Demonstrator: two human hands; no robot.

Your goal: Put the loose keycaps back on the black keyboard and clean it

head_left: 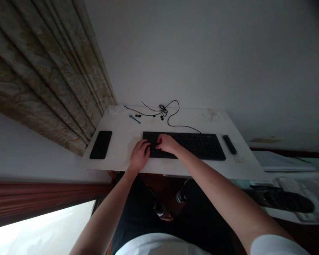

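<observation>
Keyboard: forming a long, dark, flat slab with small raised keys, lying under both hands.
Far side: a thin black cable is looping beside tiny dark pieces and a slim blue tool.
Open room: smooth pale table is showing between Keyboard and phone, far left.
Left hand: resting loosely, fingers touching Keyboard's left end.
Right hand: bending its fingers over the left keys; cannot tell whether they are pinching anything.

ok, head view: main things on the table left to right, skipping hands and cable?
phone → blue tool → keyboard → black bar
</observation>
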